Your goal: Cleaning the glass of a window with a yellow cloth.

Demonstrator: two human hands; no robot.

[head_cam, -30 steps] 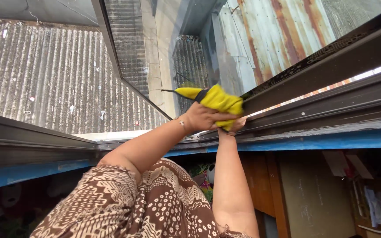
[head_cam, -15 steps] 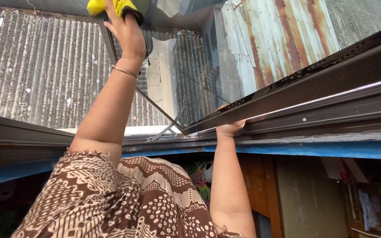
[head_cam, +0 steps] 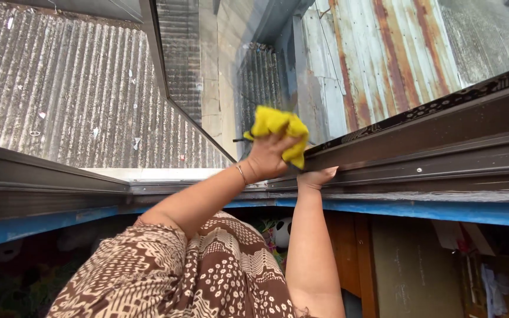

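Observation:
My left hand [head_cam: 266,158] grips a crumpled yellow cloth [head_cam: 278,126] and presses it against the open window's glass pane [head_cam: 219,88], close to its lower corner. A thin bracelet sits on that wrist, and the arm comes out of a brown patterned sleeve [head_cam: 166,271]. My right hand [head_cam: 317,176] is just below the cloth, with its fingers curled over the edge of the dark metal window frame [head_cam: 443,153].
Outside lie a grey corrugated roof [head_cam: 60,88] on the left and rusty metal sheets [head_cam: 384,53] on the right. A blue strip [head_cam: 431,211] runs under the frame's sill. Wooden furniture and soft toys are dimly visible below it.
Half a second ago my left hand held the cloth high on the pane. It has swept back down to the lower corner by the frame. My right hand has stayed on the frame.

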